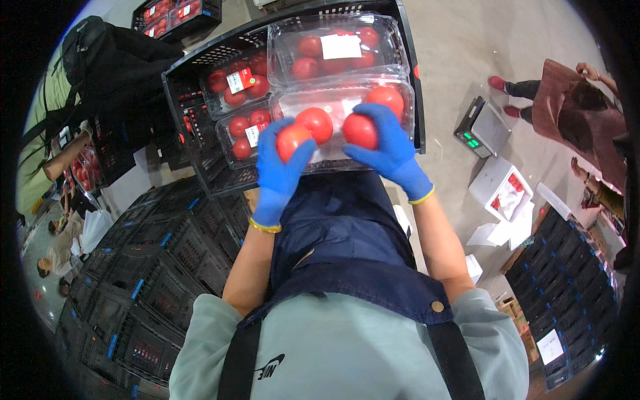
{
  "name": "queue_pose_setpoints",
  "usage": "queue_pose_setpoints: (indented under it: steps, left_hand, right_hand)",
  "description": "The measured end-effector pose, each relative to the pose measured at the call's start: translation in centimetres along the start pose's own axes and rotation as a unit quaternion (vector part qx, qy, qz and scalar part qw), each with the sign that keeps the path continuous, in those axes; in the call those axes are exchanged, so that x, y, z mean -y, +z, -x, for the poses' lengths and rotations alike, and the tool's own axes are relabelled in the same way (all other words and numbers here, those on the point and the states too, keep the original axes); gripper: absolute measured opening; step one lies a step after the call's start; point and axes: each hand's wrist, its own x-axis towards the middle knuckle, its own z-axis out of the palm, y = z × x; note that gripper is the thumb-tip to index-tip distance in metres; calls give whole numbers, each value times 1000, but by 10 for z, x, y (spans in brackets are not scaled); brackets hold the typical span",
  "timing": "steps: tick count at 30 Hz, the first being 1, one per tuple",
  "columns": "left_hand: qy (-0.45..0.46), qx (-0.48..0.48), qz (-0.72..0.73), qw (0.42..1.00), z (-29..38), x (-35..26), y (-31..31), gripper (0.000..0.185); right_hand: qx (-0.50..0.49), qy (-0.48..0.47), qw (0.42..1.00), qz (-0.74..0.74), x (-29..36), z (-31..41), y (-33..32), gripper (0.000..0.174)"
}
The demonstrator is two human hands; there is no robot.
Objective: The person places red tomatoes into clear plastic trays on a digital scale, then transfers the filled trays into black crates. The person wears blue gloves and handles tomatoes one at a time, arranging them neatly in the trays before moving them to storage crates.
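My left hand [280, 172], in a blue glove with a yellow cuff, grips a red tomato [292, 142] between thumb and fingers. A second tomato [315, 125] sits right against it. My right hand [391, 144], gloved the same way, has its fingers and thumb around another tomato [359, 132]. Behind that lies one more tomato [385, 101]. All of them are in or just over a clear plastic punnet [340, 159] with a pale liner, at the near right of a black plastic crate [216, 183]. Beyond it, a closed punnet of tomatoes [306, 68] bears a white label.
Two smaller labelled punnets, a far one [218, 81] and a near one [242, 149], lie in the crate's left part. Stacked black crates [165, 265] rise at left. A digital scale [492, 127] and a white foam box [480, 195] stand right, near a person's apron [575, 120]. Another person's sleeve [35, 175] shows left.
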Motion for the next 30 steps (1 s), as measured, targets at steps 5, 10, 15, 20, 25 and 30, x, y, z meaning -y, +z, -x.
queue_pose_setpoints:
  steps: [5, 10, 15, 20, 25, 30]
  left_hand:
    - [144, -108, -69, 981, -47, 6, 17, 59]
    - [204, -123, -151, 959, -58, 18, 33, 62]
    - [185, -121, -93, 971, -52, 27, 30, 63]
    - [86, -125, 53, 987, -54, 31, 22, 56]
    - [9, -90, 185, 979, -53, 23, 6, 53]
    - [108, -16, 5, 994, -54, 22, 1, 54]
  right_hand:
    - [54, -105, 941, 318, 7, 6, 35, 65]
    - [57, -37, 937, 342, -8, 5, 60, 53]
    - [122, 4, 973, 198, -11, -10, 47, 50]
    - [-56, -71, 970, 225, 6, -26, 66, 58]
    - [75, -31, 941, 328, 9, -31, 98, 75]
    - [42, -142, 939, 311, 24, 0, 88, 64]
